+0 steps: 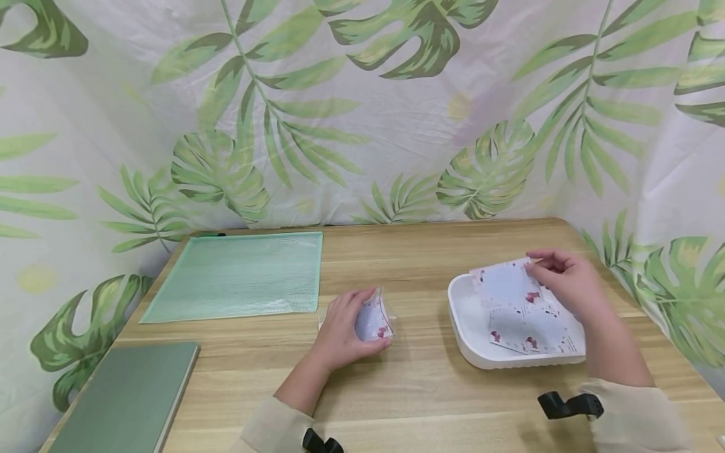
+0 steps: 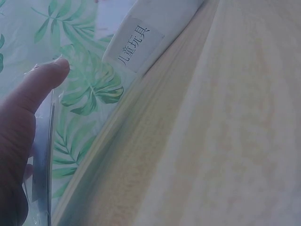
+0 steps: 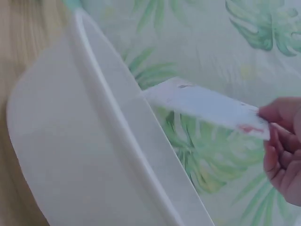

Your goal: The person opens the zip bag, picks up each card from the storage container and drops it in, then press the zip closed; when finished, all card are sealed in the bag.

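Note:
My left hand (image 1: 344,330) grips a small stack of printed cards (image 1: 374,318) in a clear plastic sleeve, thumb at the near edge and fingers over the far side. At the right, my right hand (image 1: 566,280) pinches one pale card (image 1: 503,284) by its corner between thumb and fingers. That card has a bluish middle and small red figures, and it is tilted above a white plastic bin (image 1: 472,352). Inside the bin lie more cards (image 1: 527,327) of the same print. The right wrist view shows the pinched card (image 3: 207,106) beyond the bin's rim.
A mint-green mesh zip pouch (image 1: 238,277) lies at the back left of the wooden table (image 1: 396,402). Nearer on the left is a grey-green notebook (image 1: 127,396). A label (image 2: 136,44) with Chinese characters is on the bin's side. Leaf-patterned cloth (image 1: 396,126) hangs behind the table.

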### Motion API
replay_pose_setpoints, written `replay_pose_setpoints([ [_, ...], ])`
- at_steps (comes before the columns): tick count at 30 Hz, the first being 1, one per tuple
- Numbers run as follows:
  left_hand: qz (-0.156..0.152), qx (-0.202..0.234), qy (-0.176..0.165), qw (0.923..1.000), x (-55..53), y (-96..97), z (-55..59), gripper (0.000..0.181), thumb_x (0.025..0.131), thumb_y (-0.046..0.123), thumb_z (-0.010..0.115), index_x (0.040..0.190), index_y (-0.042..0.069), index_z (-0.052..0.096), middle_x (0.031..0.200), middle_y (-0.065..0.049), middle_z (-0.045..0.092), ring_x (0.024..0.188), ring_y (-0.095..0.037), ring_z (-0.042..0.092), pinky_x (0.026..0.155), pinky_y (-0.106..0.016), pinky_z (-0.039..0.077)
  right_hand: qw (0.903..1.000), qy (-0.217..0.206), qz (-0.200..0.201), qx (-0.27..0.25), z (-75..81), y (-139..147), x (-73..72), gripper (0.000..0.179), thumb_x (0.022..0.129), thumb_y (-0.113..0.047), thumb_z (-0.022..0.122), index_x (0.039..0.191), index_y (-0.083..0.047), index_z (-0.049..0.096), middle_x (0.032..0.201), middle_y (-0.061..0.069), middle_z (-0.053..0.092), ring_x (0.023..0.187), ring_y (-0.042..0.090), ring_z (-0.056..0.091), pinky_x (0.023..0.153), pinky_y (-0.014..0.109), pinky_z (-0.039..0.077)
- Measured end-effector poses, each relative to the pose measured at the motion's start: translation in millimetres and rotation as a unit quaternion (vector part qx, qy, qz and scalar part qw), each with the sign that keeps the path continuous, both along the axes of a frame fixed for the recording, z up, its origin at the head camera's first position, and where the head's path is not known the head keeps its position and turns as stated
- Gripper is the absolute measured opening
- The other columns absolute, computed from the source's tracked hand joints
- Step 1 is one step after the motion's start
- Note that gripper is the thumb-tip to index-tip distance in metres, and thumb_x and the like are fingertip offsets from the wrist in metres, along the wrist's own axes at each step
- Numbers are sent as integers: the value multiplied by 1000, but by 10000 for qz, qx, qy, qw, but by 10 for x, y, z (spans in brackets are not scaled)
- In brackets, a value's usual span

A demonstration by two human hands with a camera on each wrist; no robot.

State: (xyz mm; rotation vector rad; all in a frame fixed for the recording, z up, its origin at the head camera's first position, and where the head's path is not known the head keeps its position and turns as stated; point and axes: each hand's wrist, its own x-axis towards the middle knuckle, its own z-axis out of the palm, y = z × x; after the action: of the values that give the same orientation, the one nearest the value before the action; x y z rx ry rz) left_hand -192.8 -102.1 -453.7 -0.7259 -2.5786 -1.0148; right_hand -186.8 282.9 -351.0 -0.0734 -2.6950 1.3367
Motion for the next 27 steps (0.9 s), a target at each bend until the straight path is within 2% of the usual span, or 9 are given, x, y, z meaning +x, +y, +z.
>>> replay_pose_setpoints([
  [3,11,5,30,10000,-3,-2,-6,91,63,49,81,140,12,51,131,-10,56,119,-29,52,100,-50,40,9960,395,-327,-730,7,-200,36,29,93,-23,66,120,-12,66,78,-24,61,71,0,57,65,16,50],
  [7,27,-11,46,10000,-7,-1,-11,91,63,49,82,140,12,51,130,-10,57,119,-29,52,100,-50,40,9854,443,-401,-1596,-58,-524,52,14,91,-16,67,102,-26,69,74,-23,63,66,0,59,65,16,51],
  [10,26,-30,43,10000,-6,1,-5,91,63,49,82,140,12,51,130,-10,57,119,-29,52,101,-50,40,9784,296,-373,-2010,-132,-763,55,14,90,-11,66,104,-16,68,71,-20,63,63,3,58,65,18,52],
  [13,7,-34,45,10000,-2,3,7,92,62,50,82,141,12,50,130,-10,57,118,-29,52,101,-50,40,9738,153,-308,-2249,-197,-970,66,21,90,-8,65,111,-2,65,69,-17,63,62,4,58,65,19,52],
  [15,9,-50,62,10000,2,3,13,93,62,50,81,141,12,50,130,-10,56,118,-29,52,100,-50,40,9717,58,-228,-2352,-236,-1080,81,25,90,-6,64,113,3,62,69,-15,62,62,5,58,65,19,52],
  [21,8,-114,92,9999,3,2,14,93,62,51,81,141,12,50,130,-10,56,119,-29,52,102,-50,40,9681,-181,-14,-2500,-308,-1256,132,29,90,-4,64,115,8,60,70,-11,61,62,6,57,65,20,52],
  [27,28,-121,39,9999,0,-1,9,94,62,51,82,141,11,50,130,-11,56,120,-30,52,103,-50,38,9696,-393,215,-2407,-335,-1289,132,29,89,-4,65,116,7,61,72,-9,62,63,7,56,65,20,52],
])
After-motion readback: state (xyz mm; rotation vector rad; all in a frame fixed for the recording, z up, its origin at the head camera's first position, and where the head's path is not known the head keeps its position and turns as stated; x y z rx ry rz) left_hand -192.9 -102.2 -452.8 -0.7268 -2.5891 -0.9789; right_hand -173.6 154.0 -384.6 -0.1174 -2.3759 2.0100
